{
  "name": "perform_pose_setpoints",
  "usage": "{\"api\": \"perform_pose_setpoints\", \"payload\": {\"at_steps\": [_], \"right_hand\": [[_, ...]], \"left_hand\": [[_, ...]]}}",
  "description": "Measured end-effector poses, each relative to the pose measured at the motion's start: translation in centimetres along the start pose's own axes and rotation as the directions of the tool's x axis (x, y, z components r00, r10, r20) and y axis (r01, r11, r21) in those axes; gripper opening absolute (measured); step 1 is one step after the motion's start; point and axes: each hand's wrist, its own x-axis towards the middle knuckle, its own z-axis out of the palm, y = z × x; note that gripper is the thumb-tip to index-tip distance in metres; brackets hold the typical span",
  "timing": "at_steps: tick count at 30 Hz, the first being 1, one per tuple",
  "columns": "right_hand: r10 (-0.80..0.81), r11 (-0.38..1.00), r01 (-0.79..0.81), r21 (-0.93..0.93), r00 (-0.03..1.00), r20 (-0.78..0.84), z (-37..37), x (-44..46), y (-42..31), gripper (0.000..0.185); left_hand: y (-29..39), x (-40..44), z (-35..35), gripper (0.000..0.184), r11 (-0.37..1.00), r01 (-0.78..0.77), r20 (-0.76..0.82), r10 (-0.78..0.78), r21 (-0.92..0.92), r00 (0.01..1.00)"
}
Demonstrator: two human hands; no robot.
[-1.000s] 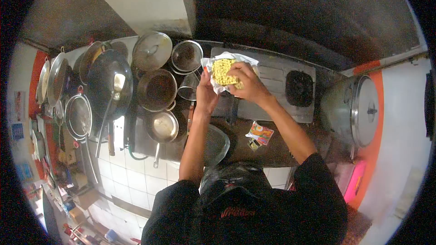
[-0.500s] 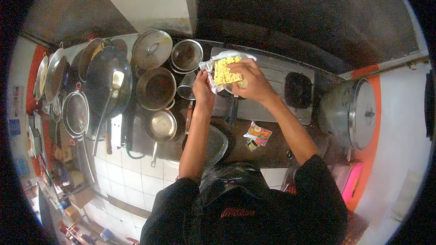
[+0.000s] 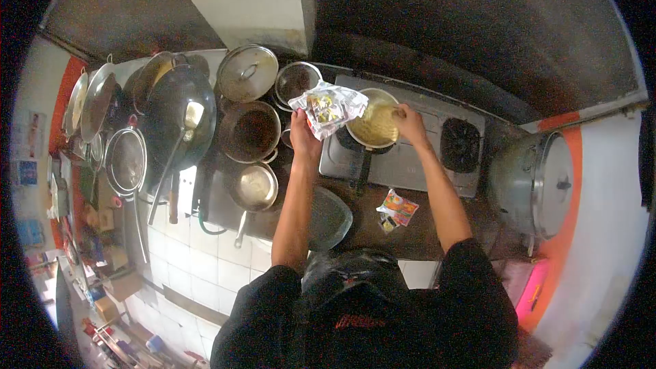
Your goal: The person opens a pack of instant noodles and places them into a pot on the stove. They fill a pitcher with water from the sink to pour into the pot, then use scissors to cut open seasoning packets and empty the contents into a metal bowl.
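Note:
My left hand (image 3: 305,134) is closed on the edge of a torn-open noodle packet (image 3: 329,111), its silver inside facing up with small sachets showing in it. To its right, a pot (image 3: 356,137) stands on the stove with its dark handle toward me. Pale yellow instant noodles (image 3: 374,123) lie in the pot. My right hand (image 3: 410,125) is at the pot's right rim, fingers bent and partly over the opening, apparently holding nothing.
The stove (image 3: 410,171) has a second burner (image 3: 460,145) on the right. A colourful wrapper (image 3: 398,208) lies on the counter in front. Several pans, including a small pan (image 3: 253,188), and a wok (image 3: 174,106) are at the left; a large lidded pot (image 3: 529,181) is at the right.
The noodle block has left my right hand, and noodles now show in the pot. My right hand has moved right, away from the packet, which stays in my left hand.

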Motion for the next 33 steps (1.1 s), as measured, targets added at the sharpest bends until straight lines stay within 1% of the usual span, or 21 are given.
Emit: {"api": "perform_pose_setpoints", "payload": {"at_steps": [1, 2, 4, 5, 6, 8, 10, 12, 14, 16, 17, 19, 20, 22, 24, 26, 28, 30, 31, 32, 33], "right_hand": [[-0.038, 0.999, 0.033, -0.04, 0.991, -0.13, 1.0, 0.1, -0.8, 0.024], [-0.042, 0.999, 0.038, -0.032, 0.99, -0.132, 1.2, 0.1, -1.1, 0.024], [-0.094, 0.967, 0.175, 0.183, 0.921, -0.379, -3.0, -1.3, -8.0, 0.024], [-0.012, 0.95, 0.125, 0.287, 0.93, -0.366, -4.6, -2.3, -10.8, 0.021], [-0.011, 0.949, 0.124, 0.289, 0.932, -0.363, -4.6, -3.6, -12.2, 0.021], [-0.237, 0.896, 0.228, 0.382, 0.971, -0.023, -4.2, -5.4, -14.3, 0.023], [-0.234, 0.956, 0.217, 0.198, 0.97, 0.066, -2.2, -5.1, -14.8, 0.035], [-0.174, 0.972, 0.163, 0.169, 0.983, 0.056, -1.1, -4.3, -14.6, 0.042], [-0.122, 0.983, 0.114, 0.142, 0.991, 0.052, 0.2, -4.1, -13.6, 0.049], [-0.171, 0.936, 0.209, 0.285, 0.974, -0.15, 1.9, -3.9, -12.2, 0.062], [-0.169, 0.937, 0.207, 0.283, 0.974, -0.152, 2.5, -3.9, -11.6, 0.062], [-0.066, 0.977, 0.071, 0.203, 0.997, -0.033, 3.2, -4.3, -11.2, 0.061], [-0.053, 0.977, 0.06, 0.205, 0.998, -0.039, 3.3, -4.4, -10.8, 0.061], [-0.021, 0.927, -0.057, 0.37, 0.979, 0.204, 2.9, -4.0, -10.9, 0.058], [-0.009, 0.937, -0.028, 0.348, 0.994, 0.104, 3.0, -5.1, -11.5, 0.049], [-0.182, 0.967, 0.227, 0.113, 0.933, -0.311, 3.0, -5.8, -11.6, 0.04], [-0.161, 0.982, 0.183, 0.046, 0.939, -0.305, 1.9, -6.2, -11.6, 0.034], [0.073, 0.914, 0.001, 0.405, 0.983, -0.167, -0.7, -7.5, -11.4, 0.036], [0.102, 0.931, -0.052, 0.362, 0.987, -0.121, -3.2, -8.2, -11.7, 0.039], [0.139, 0.898, -0.102, 0.428, 0.989, -0.056, -2.5, -8.0, -8.5, 0.04], [0.164, 0.893, -0.111, 0.436, 0.983, -0.084, -2.2, -8.5, -5.7, 0.04]], "left_hand": [[-0.1, -0.2, 0.4, 0.024, 1.0, -0.024, -0.003, 0.024, 0.018, 1.0], [0.4, -0.5, 0.6, 0.023, 1.0, 0.024, 0.071, -0.024, -0.008, 0.997], [0.3, -0.8, 0.9, 0.023, 0.996, -0.018, -0.072, 0.024, 0.088, 0.997], [0.6, -1.6, 1.7, 0.022, 0.994, -0.017, -0.06, 0.024, 0.111, 0.998], [0.3, -1.5, 1.5, 0.021, 0.996, -0.025, -0.044, 0.029, 0.088, 0.999], [-0.6, -1.6, 2.1, 0.023, 0.991, -0.035, -0.018, 0.038, 0.132, 0.999], [-1.7, -2.3, 2.4, 0.023, 0.996, 0.004, 0.033, -0.006, 0.086, 0.999], [-2.6, -2.6, 2.9, 0.023, 0.999, 0.028, 0.083, -0.03, 0.032, 0.996], [-3.4, -2.9, 3.3, 0.018, 0.999, 0.019, 0.042, -0.017, -0.043, 0.999], [-3.8, -2.8, 3.1, 0.018, 1.0, -0.004, 0.016, 0.004, 0.007, 1.0], [-4.1, -2.8, 2.9, 0.018, 0.998, -0.023, -0.008, 0.024, 0.059, 1.0], [-3.5, -3.7, 3.4, 0.017, 0.997, 0.015, 0.001, -0.015, 0.081, 1.0], [-3.2, -4.1, 3.6, 0.016, 0.993, 0.045, 0.006, -0.045, 0.106, 0.999], [-4.2, -2.9, 2.2, 0.015, 0.995, 0.024, -0.015, -0.023, 0.101, 1.0], [-4.0, -2.2, 1.3, 0.014, 0.997, -0.004, 0.004, 0.004, 0.076, 1.0], [-3.5, -1.7, 1.6, 0.014, 0.995, -0.012, -0.05, 0.017, 0.104, 0.999], [-3.6, -0.5, 1.2, 0.015, 0.988, -0.036, -0.043, 0.043, 0.153, 0.998], [-3.4, -0.1, 1.7, 0.016, 0.989, -0.034, -0.044, 0.04, 0.143, 0.998], [-3.2, -0.1, 2.4, 0.017, 0.991, -0.034, -0.052, 0.041, 0.13, 0.998], [-3.1, -0.1, 3.2, 0.017, 0.991, -0.028, -0.052, 0.035, 0.133, 0.998], [-3.0, 0.2, 4.2, 0.019, 0.963, -0.079, -0.017, 0.086, 0.257, 0.996]]}}
